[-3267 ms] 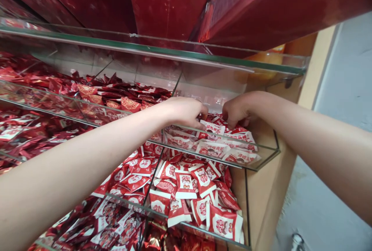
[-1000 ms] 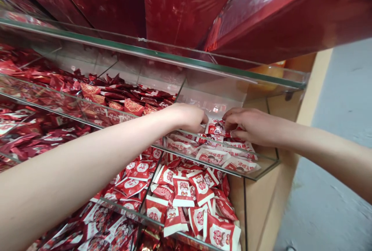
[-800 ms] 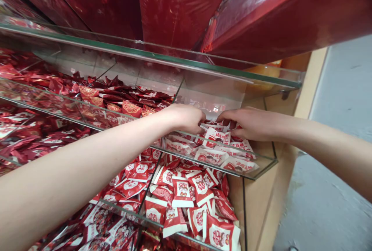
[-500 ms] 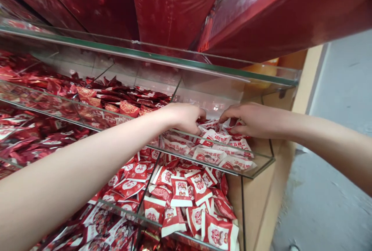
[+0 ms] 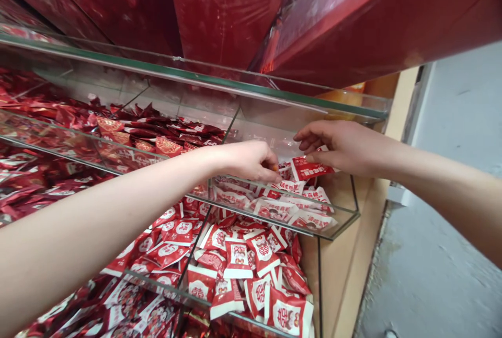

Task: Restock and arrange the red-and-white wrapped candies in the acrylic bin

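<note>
My left hand (image 5: 261, 161) reaches over the glass front of a shelf compartment. Its fingers are curled together at the left side of a pile of white-and-red candy packets (image 5: 290, 186); a small orange spot shows between them, too little to name. My right hand (image 5: 339, 144) is at the right of the same pile, slightly higher. A red candy packet (image 5: 309, 170) with white lettering stands tilted under its thumb, one corner showing between thumb and fingers. That hand's other fingers stretch left above the pile.
Glass dividers and a glass front lip (image 5: 274, 220) edge the compartment. Above runs another glass shelf (image 5: 196, 78) bearing large red boxes (image 5: 219, 19). Dark red packets (image 5: 164, 129) fill the left bins, red double-happiness packets (image 5: 261, 252) the lower one. A wooden side panel (image 5: 345, 254) stands right.
My right hand has risen a little, and the red candy packet now shows beneath its thumb. The left hand's fingers have drawn closer together over the pile. The view has shifted slightly.
</note>
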Motion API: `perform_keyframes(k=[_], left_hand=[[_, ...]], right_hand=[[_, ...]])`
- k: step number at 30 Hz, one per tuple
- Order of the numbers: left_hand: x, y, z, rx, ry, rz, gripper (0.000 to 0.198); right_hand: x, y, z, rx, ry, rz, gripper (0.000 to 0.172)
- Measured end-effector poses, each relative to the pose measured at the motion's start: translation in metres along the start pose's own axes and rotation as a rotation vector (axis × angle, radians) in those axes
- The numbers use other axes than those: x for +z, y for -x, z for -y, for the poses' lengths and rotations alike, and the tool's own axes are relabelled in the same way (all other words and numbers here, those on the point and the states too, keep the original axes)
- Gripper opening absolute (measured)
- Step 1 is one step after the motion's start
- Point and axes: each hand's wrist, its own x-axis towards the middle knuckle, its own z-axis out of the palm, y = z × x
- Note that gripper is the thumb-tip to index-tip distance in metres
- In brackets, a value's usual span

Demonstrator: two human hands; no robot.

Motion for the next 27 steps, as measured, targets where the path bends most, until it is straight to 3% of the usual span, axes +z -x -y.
perform_keyframes(k=[5,7,11,16,19,22,27], left_hand=[[-0.008,0.004,-0.002,-0.113,-0.117,0.128,0.019],[-0.013,0.005,-0.005,-0.126,-0.107,0.098,0.025],[-0.02,0.002,-0.01,-0.148,0.281,-0.167,0.037],[-0.016,0.0,-0.009,-0.183,0.82,0.042,0.025],[-0.01,0.002,-0.007,-0.271,0.926,-0.101,0.011],[-0.011,0.007,-0.007,-0.326,0.985,-0.214,0.018],[-0.019,0.018,-0.008,-0.286,1.118,-0.262,0.014]], right_hand=[[0.007,0.004,-0.009,-0.014,-0.191,-0.145,0.034],[0.009,0.005,-0.01,-0.031,-0.204,-0.195,0.034],[0.012,0.007,-0.001,-0.099,-0.186,-0.301,0.034],[0.017,0.009,0.02,-0.092,-0.052,-0.426,0.018],[0.022,0.01,0.024,-0.042,-0.128,-0.429,0.012],[0.028,0.01,0.025,-0.032,-0.153,-0.398,0.011],[0.04,0.007,0.035,-0.24,-0.106,-0.419,0.011]])
